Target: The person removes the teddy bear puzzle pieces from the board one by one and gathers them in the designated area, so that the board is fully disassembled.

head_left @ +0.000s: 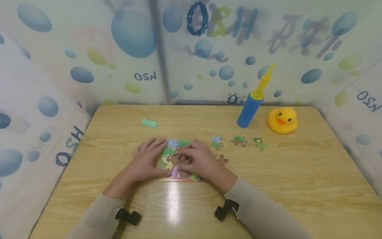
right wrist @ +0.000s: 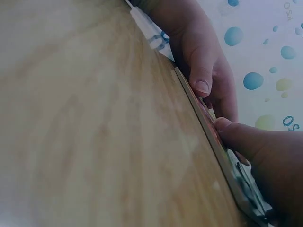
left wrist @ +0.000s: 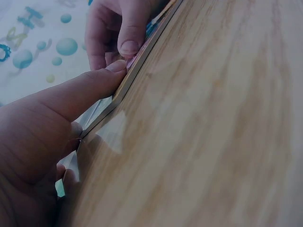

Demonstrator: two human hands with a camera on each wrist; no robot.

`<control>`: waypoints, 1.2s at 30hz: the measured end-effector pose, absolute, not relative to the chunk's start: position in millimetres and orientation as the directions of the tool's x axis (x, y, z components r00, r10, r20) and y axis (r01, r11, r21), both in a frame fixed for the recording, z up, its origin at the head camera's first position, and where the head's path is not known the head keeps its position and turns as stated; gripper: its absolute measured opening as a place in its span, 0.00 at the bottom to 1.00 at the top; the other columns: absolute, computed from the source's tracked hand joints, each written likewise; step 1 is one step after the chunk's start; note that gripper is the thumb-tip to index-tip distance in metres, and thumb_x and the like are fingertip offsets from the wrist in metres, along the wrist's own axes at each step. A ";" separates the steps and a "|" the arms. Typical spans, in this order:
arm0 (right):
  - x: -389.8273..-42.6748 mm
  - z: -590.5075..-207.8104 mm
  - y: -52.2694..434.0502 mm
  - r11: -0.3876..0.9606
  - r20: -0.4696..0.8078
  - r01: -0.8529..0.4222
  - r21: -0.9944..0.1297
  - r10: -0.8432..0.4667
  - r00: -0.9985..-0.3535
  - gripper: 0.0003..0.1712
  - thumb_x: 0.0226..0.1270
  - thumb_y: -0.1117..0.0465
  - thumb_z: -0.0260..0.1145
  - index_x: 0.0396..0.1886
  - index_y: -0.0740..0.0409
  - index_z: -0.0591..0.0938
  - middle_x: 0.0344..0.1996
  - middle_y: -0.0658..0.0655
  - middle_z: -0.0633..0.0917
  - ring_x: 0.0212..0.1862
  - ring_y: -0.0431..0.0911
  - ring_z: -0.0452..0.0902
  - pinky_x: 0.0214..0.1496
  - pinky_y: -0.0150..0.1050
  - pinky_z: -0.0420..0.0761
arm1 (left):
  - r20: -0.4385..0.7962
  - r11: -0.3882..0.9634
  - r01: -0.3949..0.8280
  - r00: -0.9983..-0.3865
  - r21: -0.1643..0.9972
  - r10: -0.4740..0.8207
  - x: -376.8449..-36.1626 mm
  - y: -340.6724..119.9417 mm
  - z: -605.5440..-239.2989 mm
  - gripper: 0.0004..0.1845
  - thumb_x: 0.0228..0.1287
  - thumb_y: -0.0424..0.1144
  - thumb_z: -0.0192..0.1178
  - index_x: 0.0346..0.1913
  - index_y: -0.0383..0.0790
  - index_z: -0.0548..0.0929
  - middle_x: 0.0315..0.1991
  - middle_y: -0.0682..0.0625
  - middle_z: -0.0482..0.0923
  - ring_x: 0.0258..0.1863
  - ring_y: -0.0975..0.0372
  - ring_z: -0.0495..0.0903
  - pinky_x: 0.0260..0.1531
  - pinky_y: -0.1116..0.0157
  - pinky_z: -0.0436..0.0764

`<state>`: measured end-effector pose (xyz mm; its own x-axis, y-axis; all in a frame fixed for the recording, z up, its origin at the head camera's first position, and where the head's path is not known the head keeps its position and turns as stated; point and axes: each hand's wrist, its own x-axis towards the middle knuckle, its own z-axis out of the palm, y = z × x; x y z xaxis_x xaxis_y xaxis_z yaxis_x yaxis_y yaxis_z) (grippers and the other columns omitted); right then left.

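Observation:
A colourful picture puzzle in a thin board (head_left: 167,158) lies flat at the middle of the wooden table (head_left: 268,186). My left hand (head_left: 147,160) rests on its left side with fingers laid out straight, and its thumb (left wrist: 97,85) touches the board's near edge (left wrist: 135,71). My right hand (head_left: 200,160) lies over the right part of the puzzle, fingers pressing down on the pieces, with its thumb (right wrist: 244,137) against the near edge (right wrist: 203,118). A loose brown piece (head_left: 223,159) sits just right of that hand.
Three loose puzzle pieces (head_left: 239,141) lie in a row behind and right of the board. A blue and yellow hand pump (head_left: 250,108) and a yellow rubber duck (head_left: 282,119) stand at the back right. A small green block (head_left: 149,122) lies back left. Bubble-patterned walls enclose the table.

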<state>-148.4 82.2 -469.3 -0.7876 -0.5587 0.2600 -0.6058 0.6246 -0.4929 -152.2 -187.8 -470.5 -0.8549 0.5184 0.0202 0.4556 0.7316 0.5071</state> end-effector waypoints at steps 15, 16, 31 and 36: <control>-144.4 -482.5 89.9 0.541 0.492 -0.745 -0.392 -0.561 -0.666 0.32 0.52 0.53 0.80 0.61 0.51 0.90 0.49 0.50 0.83 0.49 0.47 0.72 0.55 0.46 0.70 | 0.031 0.726 0.454 -0.857 0.517 0.514 -150.5 -187.4 -467.3 0.61 0.52 0.66 0.79 0.83 0.40 0.65 0.84 0.45 0.58 0.83 0.38 0.47 0.73 0.32 0.43; -143.7 -481.9 90.3 0.551 0.486 -0.737 -0.392 -0.556 -0.674 0.32 0.52 0.53 0.80 0.61 0.50 0.90 0.48 0.49 0.83 0.49 0.46 0.72 0.54 0.46 0.70 | 0.032 0.726 0.454 -0.857 0.516 0.514 -150.6 -187.3 -467.4 0.61 0.52 0.66 0.79 0.83 0.40 0.65 0.84 0.45 0.58 0.83 0.38 0.47 0.73 0.32 0.43; -139.9 -481.4 97.1 0.608 0.502 -0.686 -0.399 -0.481 -0.719 0.21 0.54 0.56 0.78 0.51 0.46 0.93 0.49 0.45 0.89 0.48 0.45 0.76 0.54 0.52 0.70 | 0.039 0.727 0.459 -0.857 0.511 0.513 -150.9 -187.8 -470.3 0.62 0.51 0.68 0.78 0.84 0.42 0.65 0.84 0.46 0.58 0.83 0.39 0.47 0.73 0.32 0.43; -137.2 -485.9 103.6 0.591 0.515 -0.693 -0.413 -0.476 -0.713 0.18 0.56 0.56 0.78 0.48 0.47 0.94 0.50 0.46 0.90 0.51 0.45 0.78 0.60 0.55 0.71 | 0.036 0.727 0.455 -0.859 0.514 0.511 -150.3 -187.2 -469.4 0.62 0.50 0.68 0.79 0.84 0.42 0.65 0.84 0.46 0.58 0.83 0.39 0.47 0.73 0.32 0.43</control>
<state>-137.2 103.6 -485.9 -0.7129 -0.4763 0.5147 -0.6930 0.5908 -0.4131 -150.3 -187.2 -469.4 -0.8586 0.5114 0.0360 0.4548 0.7275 0.5137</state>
